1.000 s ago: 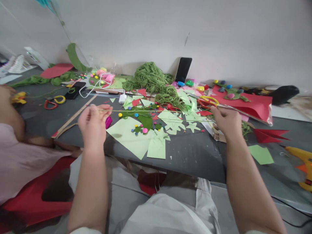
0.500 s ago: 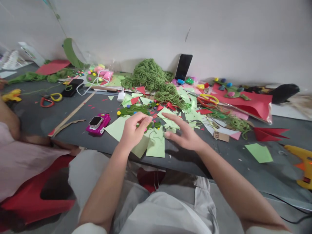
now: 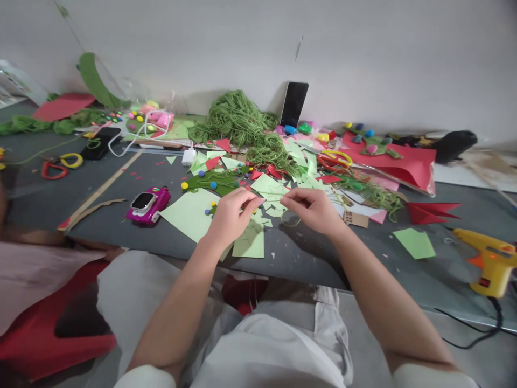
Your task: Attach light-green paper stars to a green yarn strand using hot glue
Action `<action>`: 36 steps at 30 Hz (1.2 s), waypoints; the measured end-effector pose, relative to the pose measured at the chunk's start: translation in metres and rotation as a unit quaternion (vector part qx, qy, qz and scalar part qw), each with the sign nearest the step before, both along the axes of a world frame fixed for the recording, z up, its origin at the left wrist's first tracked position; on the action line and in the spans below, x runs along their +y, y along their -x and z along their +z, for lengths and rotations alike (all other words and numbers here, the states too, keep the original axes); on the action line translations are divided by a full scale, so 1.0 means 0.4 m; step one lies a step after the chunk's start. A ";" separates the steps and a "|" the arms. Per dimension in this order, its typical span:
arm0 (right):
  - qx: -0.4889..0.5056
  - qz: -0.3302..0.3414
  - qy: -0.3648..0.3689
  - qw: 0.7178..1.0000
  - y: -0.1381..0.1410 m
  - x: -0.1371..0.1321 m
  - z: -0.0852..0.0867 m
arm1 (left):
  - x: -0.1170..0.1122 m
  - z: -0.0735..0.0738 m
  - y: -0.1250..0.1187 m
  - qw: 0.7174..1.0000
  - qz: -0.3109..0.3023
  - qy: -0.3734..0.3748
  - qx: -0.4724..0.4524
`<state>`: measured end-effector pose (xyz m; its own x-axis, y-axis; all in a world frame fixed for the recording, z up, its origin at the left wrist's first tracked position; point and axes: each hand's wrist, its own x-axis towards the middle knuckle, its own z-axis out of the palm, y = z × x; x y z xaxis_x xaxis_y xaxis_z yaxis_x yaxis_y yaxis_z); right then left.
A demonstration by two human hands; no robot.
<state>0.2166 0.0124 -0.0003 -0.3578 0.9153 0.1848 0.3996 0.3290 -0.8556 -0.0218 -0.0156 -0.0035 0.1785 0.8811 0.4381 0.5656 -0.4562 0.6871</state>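
My left hand is pinched closed on a thin strand of green yarn. The strand runs across to my right hand, whose thumb and fingers are also pressed together on it. A loose curl of the yarn hangs below my right fingertips. Beneath the hands lie light green paper pieces, one partly covered by my left hand. Just beyond my left hand is a dark green felt-like shape dotted with small coloured pom-poms.
A heap of green yarn and a standing phone are at the back. Scissors lie among paper scraps. A purple device is left, a yellow glue gun right. Another person's sleeve shows at far left.
My right hand has gone from spread fingers to a pinch on the yarn, and the strand now stretches between both hands. The whole view has shifted slightly.
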 end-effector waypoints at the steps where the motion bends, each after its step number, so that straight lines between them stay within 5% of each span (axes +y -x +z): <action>1: -0.011 -0.004 -0.008 1.000 -0.005 0.003 -0.003 | 0.001 -0.002 0.003 1.000 -0.004 0.019 0.008; 11: -0.059 -0.028 -0.028 0.997 -0.009 0.024 -0.030 | 0.001 -0.025 0.038 0.962 -0.013 0.087 0.258; 27: -0.096 0.016 -0.001 0.995 0.011 0.017 -0.040 | 0.006 -0.035 0.038 0.951 0.017 0.174 0.254; 36: -0.091 0.018 -0.007 0.996 0.016 0.016 -0.045 | 0.005 -0.034 0.034 0.962 0.018 0.153 0.225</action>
